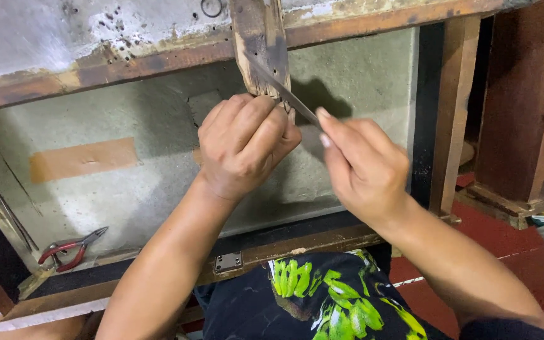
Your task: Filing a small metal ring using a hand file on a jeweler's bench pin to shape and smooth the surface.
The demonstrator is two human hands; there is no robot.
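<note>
My left hand (243, 148) clamped around the lower end of a worn wooden slat (260, 47), my right hand (363, 167) pinching a thin metal blade (281, 88) laid against that slat, red-handled pliers (70, 249) lying lower left inside the frame.

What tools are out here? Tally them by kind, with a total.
Flat metal file, held by right hand against the worn wooden block, left hand gripping its end: 1
Red-handled pliers: 1
Total: 2
</note>
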